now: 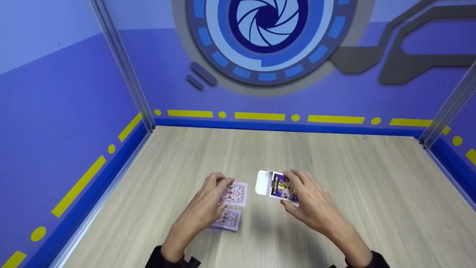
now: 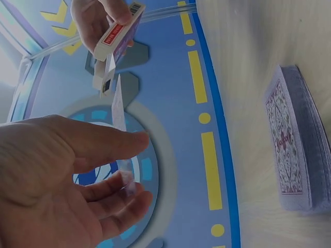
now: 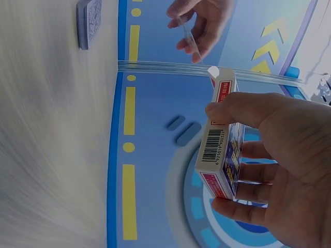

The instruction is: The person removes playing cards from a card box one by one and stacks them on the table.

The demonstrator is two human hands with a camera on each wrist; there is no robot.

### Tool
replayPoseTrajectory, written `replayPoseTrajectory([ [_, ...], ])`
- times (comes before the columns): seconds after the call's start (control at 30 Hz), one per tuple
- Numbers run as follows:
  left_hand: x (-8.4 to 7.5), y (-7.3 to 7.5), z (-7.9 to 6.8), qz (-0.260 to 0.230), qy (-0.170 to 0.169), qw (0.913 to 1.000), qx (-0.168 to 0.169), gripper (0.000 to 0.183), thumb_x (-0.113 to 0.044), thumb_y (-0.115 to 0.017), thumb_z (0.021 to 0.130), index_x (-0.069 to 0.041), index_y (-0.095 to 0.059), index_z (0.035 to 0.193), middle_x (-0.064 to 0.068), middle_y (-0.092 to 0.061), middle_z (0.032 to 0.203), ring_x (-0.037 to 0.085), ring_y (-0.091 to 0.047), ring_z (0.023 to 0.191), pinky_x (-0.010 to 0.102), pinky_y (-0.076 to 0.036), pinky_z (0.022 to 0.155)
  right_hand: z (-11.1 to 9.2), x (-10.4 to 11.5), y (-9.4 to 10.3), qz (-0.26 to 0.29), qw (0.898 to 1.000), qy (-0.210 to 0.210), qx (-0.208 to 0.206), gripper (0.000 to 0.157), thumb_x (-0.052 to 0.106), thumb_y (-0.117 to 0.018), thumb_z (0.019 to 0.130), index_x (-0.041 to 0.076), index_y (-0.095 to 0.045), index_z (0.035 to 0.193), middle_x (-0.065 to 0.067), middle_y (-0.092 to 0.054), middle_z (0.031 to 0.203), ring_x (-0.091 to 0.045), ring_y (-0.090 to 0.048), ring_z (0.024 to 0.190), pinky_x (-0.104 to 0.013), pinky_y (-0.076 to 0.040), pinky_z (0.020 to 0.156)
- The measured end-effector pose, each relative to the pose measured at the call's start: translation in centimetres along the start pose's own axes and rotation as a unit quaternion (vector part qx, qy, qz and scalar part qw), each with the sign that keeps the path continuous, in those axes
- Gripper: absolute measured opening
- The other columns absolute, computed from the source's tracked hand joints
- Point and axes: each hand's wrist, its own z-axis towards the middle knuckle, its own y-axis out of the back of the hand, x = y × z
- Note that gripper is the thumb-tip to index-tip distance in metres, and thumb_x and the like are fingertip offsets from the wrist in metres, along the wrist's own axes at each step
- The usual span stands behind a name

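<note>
Table (image 1: 230, 149): one, pale wood grain, far edge along the back wall (image 1: 260, 104), near edge out of frame. Three walls in view, blue-purple: back, left wall (image 1: 74, 111), right wall (image 1: 469, 126). Two metal posts, one at the far left corner (image 1: 128, 70), one at the far right (image 1: 452, 104). Yellow strip on the back wall: four bars, four dots. One big round shutter graphic (image 1: 267, 16) above it, grey shapes to its right.

Hands: two, dark sleeve at each wrist.

Left hand (image 1: 204, 204): fingers partly closed, pinching a card (image 1: 237, 193) by its edges, off the table. Looks like one card; can't rule out more. Patterned back faces up.

Right hand (image 1: 314, 199): thumb and fingers spread to the width of one card box (image 1: 283, 186) and gripping it, also off the table, about midway between left and right edges. White flap (image 1: 263, 182) open toward the left edge. Purple-and-yellow print on top, barcode (image 3: 212, 145) on one side.

Card stack (image 1: 228, 220): one, on the table's near half, left of centre, well clear of the left edge, patterned back up. Number of cards not readable.
</note>
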Motion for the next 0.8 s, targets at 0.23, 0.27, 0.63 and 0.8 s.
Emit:
replayPoseTrajectory([
  [0.23, 0.7, -0.2, -0.3, -0.001, 0.035, 0.9971, 0.067, 0.063, 0.009, -0.079, 0.08, -0.003, -0.058, 0.139, 0.015, -0.052, 0.133, 0.031, -0.054, 0.124, 0.044, -0.054, 0.098, 0.1, -0.5, 0.2, -0.003, 1.0, 0.011, -0.02, 0.075, 0.022, -0.093, 0.074, 0.004, -0.058, 0.137, -0.011, -0.06, 0.128, -0.026, -0.06, 0.111, -0.046, -0.056, 0.083],
  [0.27, 0.8, -0.2, -0.4, -0.001, 0.042, 0.9961, 0.077, 0.063, 0.011, -0.078, 0.08, -0.002, -0.059, 0.139, 0.015, -0.052, 0.132, 0.031, -0.053, 0.124, 0.045, -0.054, 0.097, 0.1, -0.5, 0.2, -0.004, 1.0, 0.013, -0.02, 0.075, 0.023, -0.093, 0.074, 0.004, -0.058, 0.137, -0.011, -0.06, 0.128, -0.027, -0.06, 0.11, -0.046, -0.056, 0.083],
  [0.63, 1.2, -0.7, -0.9, 0.009, 0.082, 0.9836, 0.161, 0.063, 0.014, -0.078, 0.075, -0.004, -0.063, 0.133, 0.014, -0.054, 0.132, 0.033, -0.053, 0.122, 0.05, -0.051, 0.095, 0.1, -0.4, 0.2, -0.005, 1.0, 0.002, -0.01, 0.076, 0.024, -0.093, 0.074, 0.004, -0.059, 0.138, -0.011, -0.06, 0.129, -0.026, -0.06, 0.111, -0.048, -0.055, 0.086],
  [0.8, 1.5, -1.1, -1.0, 0.014, 0.083, 0.9791, 0.185, 0.06, 0.009, -0.082, 0.075, -0.004, -0.064, 0.13, 0.013, -0.056, 0.132, 0.035, -0.055, 0.121, 0.052, -0.05, 0.099, 0.0, -0.2, 0.2, -0.004, 1.0, -0.008, -0.003, 0.076, 0.025, -0.093, 0.075, 0.005, -0.058, 0.139, -0.011, -0.06, 0.13, -0.026, -0.059, 0.112, -0.049, -0.055, 0.087],
])
